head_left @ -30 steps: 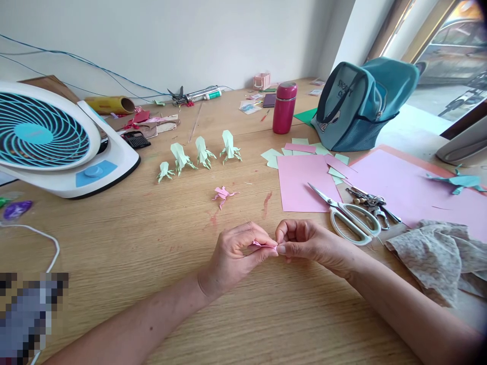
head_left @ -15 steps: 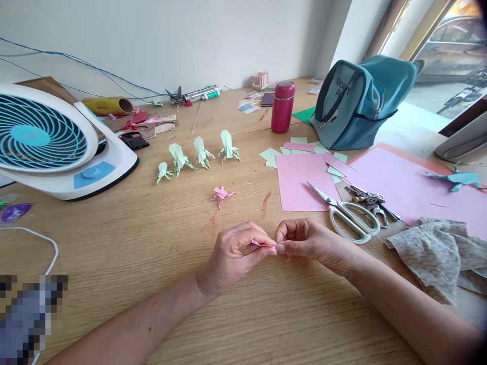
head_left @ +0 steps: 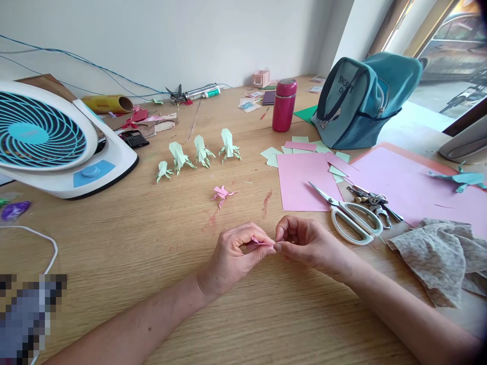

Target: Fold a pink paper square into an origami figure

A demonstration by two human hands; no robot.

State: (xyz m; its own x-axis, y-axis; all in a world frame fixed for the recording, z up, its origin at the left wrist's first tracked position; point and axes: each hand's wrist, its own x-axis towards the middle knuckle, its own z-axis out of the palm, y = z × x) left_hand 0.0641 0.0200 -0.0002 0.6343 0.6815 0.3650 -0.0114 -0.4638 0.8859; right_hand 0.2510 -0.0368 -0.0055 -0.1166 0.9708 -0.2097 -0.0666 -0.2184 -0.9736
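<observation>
Between my hands is a small folded piece of pink paper (head_left: 262, 244), mostly hidden by fingers. My left hand (head_left: 239, 248) is closed and pinches it between thumb and forefinger. My right hand (head_left: 300, 241) is closed too, its thumb and fingertip pressed at the paper's right end, where the fingertips meet the left ones. Just beyond the hands a pink origami figure (head_left: 221, 194) with thin legs rests on the wooden table (head_left: 160, 284). Farther back, several pale green origami figures (head_left: 202, 151) stand in a slanting row.
Scissors (head_left: 353, 218) with white handles lie at my right, touching a pink sheet (head_left: 304, 177), beside keys (head_left: 375, 203) and a crumpled cloth (head_left: 433, 258). Behind stand a magenta flask (head_left: 284, 106) and a teal bag (head_left: 361, 101). At left is a white fan (head_left: 102, 152).
Both hands stay together on the pink paper, with only tiny finger shifts. The right hand's fingers are slightly higher. The view has moved very slightly.
</observation>
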